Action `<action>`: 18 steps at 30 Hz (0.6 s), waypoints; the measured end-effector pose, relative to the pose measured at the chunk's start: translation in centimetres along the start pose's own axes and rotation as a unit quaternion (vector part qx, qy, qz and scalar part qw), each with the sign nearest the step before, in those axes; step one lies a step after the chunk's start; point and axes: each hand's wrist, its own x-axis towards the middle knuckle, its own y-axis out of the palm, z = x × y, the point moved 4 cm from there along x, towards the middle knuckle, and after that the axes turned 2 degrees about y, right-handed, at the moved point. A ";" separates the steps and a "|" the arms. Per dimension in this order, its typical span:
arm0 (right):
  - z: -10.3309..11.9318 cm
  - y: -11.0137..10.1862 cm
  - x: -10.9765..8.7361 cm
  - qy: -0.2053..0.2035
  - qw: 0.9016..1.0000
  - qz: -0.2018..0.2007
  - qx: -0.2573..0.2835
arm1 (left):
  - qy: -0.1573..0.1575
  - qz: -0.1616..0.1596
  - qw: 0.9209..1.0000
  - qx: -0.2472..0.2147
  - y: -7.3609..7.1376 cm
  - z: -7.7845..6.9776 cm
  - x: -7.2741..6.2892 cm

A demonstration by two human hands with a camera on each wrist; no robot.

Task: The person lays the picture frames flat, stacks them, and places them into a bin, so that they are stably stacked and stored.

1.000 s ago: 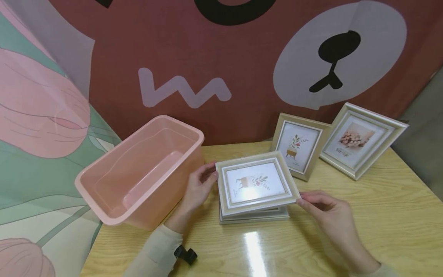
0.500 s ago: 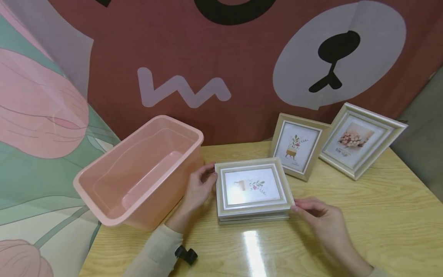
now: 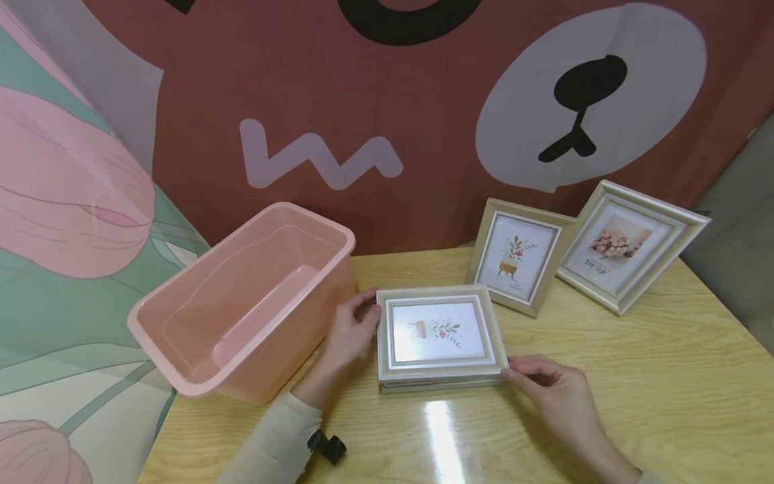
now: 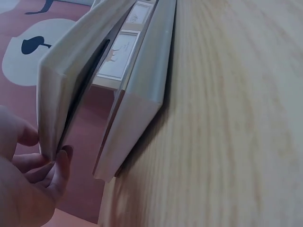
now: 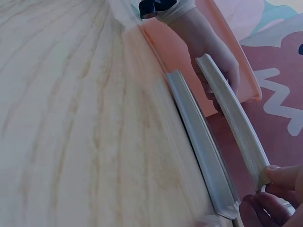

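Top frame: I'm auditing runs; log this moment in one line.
left hand: pinches top frame; right hand: pinches it; lower frame: beneath, gap visible; tub: beside left hand

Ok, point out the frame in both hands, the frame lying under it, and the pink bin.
Held frame (image 3: 439, 331): head view, on the picture area.
Lower frame (image 5: 201, 144): right wrist view, on its long side edge.
Pink bin (image 3: 302, 328): head view, on its outer wall.

Lit fairly brightly and evenly in the head view, glaring whitely on the table (image 3: 653, 363) and the picture frame (image 3: 441, 333); shadowed softly beneath the right hand (image 3: 556, 400); duller, softer and low in detail in both wrist views.
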 end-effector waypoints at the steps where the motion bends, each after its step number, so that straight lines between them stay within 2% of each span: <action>1: -0.1 0.1 0.0 0.004 1.000 0.001 0.000 | -0.002 0.000 1.000 0.006 0.0 0.1 0.0; 7: -0.4 0.2 0.0 0.018 1.000 0.000 -0.010 | -0.010 0.006 0.999 0.038 0.2 0.7 -0.1; 18: -0.6 0.3 0.2 0.021 0.998 0.007 -0.058 | -0.004 0.016 0.995 0.094 0.4 1.4 -0.2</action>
